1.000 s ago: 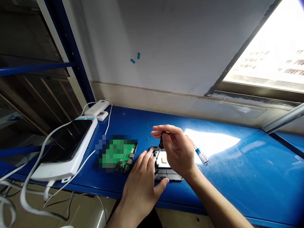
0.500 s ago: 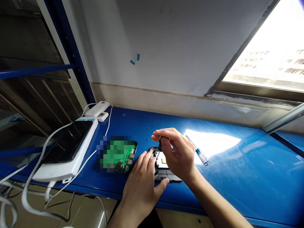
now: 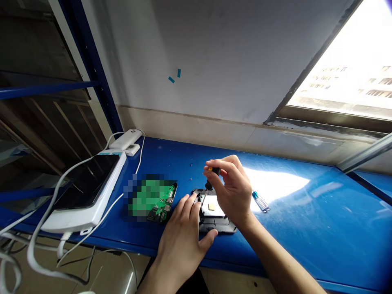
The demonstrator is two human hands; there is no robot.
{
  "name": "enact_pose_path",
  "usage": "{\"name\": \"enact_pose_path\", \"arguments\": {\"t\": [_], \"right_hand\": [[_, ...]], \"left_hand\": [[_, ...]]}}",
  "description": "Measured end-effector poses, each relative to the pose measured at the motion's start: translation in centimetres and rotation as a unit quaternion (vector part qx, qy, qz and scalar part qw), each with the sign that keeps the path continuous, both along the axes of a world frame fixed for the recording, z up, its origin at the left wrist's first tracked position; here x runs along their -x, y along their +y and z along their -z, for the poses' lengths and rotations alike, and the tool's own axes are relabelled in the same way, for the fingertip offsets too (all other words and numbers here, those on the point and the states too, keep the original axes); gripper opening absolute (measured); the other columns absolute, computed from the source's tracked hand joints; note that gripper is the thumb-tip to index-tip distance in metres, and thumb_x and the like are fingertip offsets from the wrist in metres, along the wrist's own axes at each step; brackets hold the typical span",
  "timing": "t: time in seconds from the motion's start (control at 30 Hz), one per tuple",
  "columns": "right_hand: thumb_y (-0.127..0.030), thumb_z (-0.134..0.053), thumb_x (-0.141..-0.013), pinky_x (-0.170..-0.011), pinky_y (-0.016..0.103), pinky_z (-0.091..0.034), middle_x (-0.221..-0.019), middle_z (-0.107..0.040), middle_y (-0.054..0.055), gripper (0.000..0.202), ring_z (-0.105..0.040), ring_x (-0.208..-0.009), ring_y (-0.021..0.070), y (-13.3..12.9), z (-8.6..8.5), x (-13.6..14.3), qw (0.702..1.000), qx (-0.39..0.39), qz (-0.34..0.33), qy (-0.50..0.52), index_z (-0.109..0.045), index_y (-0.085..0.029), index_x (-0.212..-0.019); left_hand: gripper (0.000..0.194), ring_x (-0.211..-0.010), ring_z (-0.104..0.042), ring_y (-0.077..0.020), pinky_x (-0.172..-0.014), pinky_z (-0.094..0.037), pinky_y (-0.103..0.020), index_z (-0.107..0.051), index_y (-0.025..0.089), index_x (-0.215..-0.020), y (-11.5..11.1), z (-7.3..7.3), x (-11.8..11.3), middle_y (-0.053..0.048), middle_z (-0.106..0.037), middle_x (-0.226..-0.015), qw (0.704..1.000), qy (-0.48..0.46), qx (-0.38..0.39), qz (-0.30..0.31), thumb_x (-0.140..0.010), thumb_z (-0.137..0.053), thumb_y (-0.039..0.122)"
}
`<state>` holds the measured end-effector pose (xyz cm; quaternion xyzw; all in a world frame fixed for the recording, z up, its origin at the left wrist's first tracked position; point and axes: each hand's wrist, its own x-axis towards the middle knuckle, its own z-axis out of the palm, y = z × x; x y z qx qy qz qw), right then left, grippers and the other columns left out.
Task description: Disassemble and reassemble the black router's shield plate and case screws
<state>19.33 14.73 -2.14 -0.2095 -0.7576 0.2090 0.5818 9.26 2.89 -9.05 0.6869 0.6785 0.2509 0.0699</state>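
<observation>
A black plastic cover [image 3: 222,224] lies on the blue table, with a silvery plate [image 3: 216,209] bearing a small yellowish square inside it. My left hand [image 3: 186,228] rests with spread fingers on the cover's left side and near edge. Between its fingertips, my right hand [image 3: 234,188] grips a short black and yellow screwdriver [image 3: 208,184]. The shaft slants down to the plate's left edge, close to my left fingers; its exact tip contact is too small to tell. Left of the hands sits a green circuit board [image 3: 161,202] in a black shell, partly blurred out.
A clear-handled blue screwdriver [image 3: 261,201] lies right of my right hand. Small screws [image 3: 190,179] are on the table beyond the cover. At left, a black phone [image 3: 88,179] rests on a white power strip [image 3: 73,220] among white cables [image 3: 107,214]. A wall stands behind.
My right hand has shifted slightly up and right, and its screwdriver now shows its handle and shaft. My left hand stays on the cover.
</observation>
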Motion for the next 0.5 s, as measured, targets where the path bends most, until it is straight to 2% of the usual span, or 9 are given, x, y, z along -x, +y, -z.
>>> {"name": "enact_pose_path", "arguments": {"t": [0.2, 0.33, 0.4, 0.5], "right_hand": [[-0.013, -0.054, -0.099, -0.074, 0.033, -0.065, -0.099, -0.072, 0.004, 0.025, -0.074, -0.087, 0.016, -0.61, 0.14, 0.06, 0.999, 0.0, -0.037, -0.017, -0.066, -0.026, -0.117], [-0.013, -0.044, -0.102, -0.079, 0.033, -0.066, -0.097, -0.074, 0.003, 0.027, -0.076, -0.088, 0.0155, -0.61, 0.37, 0.13, 0.999, 0.027, -0.03, 0.004, -0.064, -0.026, -0.114], [-0.016, -0.047, -0.102, -0.078, 0.035, -0.066, -0.1, -0.073, 0.003, 0.024, -0.075, -0.09, 0.0164, -0.43, 0.45, 0.05, 0.999, 0.032, -0.042, 0.005, -0.065, -0.026, -0.114], [-0.019, -0.063, -0.096, -0.073, 0.034, -0.065, -0.099, -0.067, 0.004, 0.021, -0.072, -0.087, 0.0175, -0.16, 0.4, -0.14, 0.999, 0.011, -0.052, -0.006, -0.068, -0.028, -0.115]], "left_hand": [[0.057, -0.145, -0.045, -0.0384, -0.112, -0.048, -0.058, -0.054, 0.012, -0.135, 0.48, -0.11, 0.08, -0.02, -0.053, -0.152, 1.0, -0.003, 0.006, 0.001, -0.091, -0.063, 0.048], [0.058, -0.145, -0.045, -0.0392, -0.113, -0.048, -0.058, -0.055, 0.013, -0.134, 0.48, 0.01, 0.06, -0.019, -0.053, -0.153, 1.0, -0.005, 0.006, 0.0, -0.09, -0.065, 0.048], [0.057, -0.145, -0.045, -0.0393, -0.113, -0.047, -0.058, -0.055, 0.014, -0.134, 0.32, 0.08, 0.03, -0.019, -0.052, -0.154, 1.0, -0.006, 0.001, -0.001, -0.09, -0.066, 0.048], [0.058, -0.145, -0.044, -0.0401, -0.113, -0.047, -0.06, -0.054, 0.011, -0.136, 0.15, 0.05, -0.02, -0.021, -0.052, -0.153, 1.0, -0.002, 0.005, 0.0, -0.091, -0.064, 0.048]]}}
